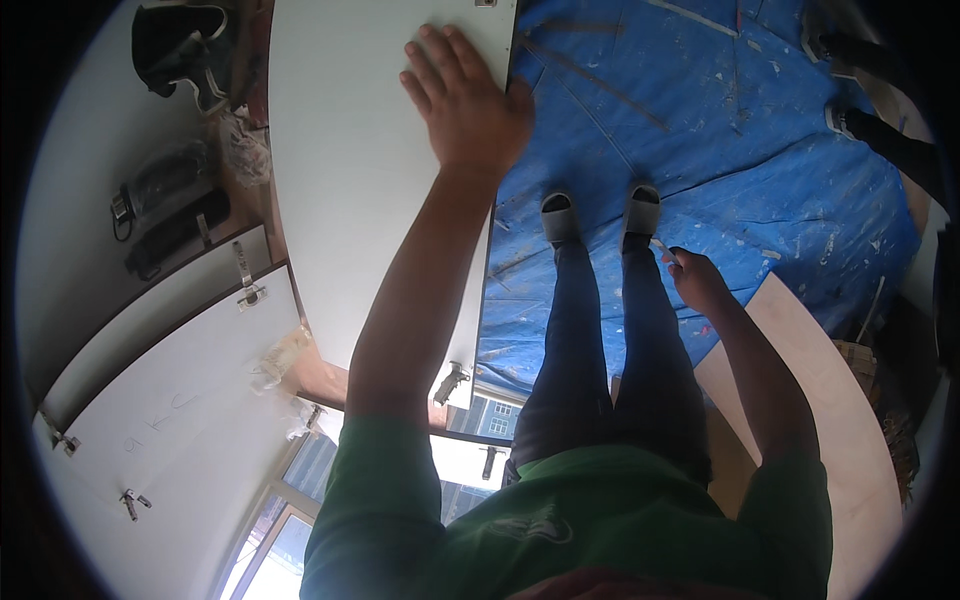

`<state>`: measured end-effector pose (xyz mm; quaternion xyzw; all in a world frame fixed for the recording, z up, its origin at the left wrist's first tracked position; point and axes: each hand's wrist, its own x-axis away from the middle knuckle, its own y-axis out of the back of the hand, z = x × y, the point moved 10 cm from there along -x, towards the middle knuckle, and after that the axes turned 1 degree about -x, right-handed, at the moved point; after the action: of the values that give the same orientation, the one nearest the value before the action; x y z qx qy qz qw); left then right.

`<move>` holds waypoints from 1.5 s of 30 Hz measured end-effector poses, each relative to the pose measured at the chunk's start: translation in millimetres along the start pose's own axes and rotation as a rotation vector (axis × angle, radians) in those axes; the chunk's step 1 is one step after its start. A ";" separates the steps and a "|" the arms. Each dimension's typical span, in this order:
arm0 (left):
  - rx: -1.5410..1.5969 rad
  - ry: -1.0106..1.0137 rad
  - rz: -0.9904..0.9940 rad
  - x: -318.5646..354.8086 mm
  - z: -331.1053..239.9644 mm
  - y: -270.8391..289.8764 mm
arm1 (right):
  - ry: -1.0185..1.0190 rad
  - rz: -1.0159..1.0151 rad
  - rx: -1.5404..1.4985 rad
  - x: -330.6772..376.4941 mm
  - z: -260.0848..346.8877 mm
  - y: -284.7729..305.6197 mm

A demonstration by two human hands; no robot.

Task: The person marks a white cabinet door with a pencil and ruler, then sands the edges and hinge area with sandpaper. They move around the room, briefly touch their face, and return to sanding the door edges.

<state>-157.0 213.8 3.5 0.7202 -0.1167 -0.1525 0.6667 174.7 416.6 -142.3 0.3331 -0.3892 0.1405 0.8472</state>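
Note:
My left hand (pixel 475 112) lies on a white cabinet door panel (pixel 340 180), near its right edge, with the fingers spread. Metal hinges, among them a hinge (pixel 452 384) at the near corner, are fixed along that edge. Down by my right leg, my right hand (pixel 697 282) is closed round a thin pale stick-like tool (pixel 662 250). The tool's tip points toward my sandalled foot; its exact kind is too small to make out, and its other end is hidden in the fist.
Blue sheeting (pixel 720 180) covers the floor under my feet. Another white panel with hinges (pixel 180 430) leans at the left, near a black bag (pixel 185 50) and a clear bottle (pixel 165 185). A pale curved-looking board (pixel 820 400) is at my right. Another person's legs (pixel 890 150) show far right.

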 end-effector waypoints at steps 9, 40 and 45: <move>0.139 -0.323 -0.007 -4.1 -74.4 17.2 | -0.201 0.044 -0.162 47.0 -100.8 3.6; -0.159 0.091 0.147 -92.0 -94.9 -18.2 | -0.623 0.423 -0.418 70.7 -168.2 13.1; -0.186 -0.056 0.230 -52.8 -101.5 -27.9 | -0.657 0.460 -0.689 77.6 -152.2 26.5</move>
<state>-168.7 329.6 -14.3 0.6326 -0.2021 -0.1053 0.7402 298.6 537.1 -144.1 -0.0319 -0.7207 0.0749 0.6884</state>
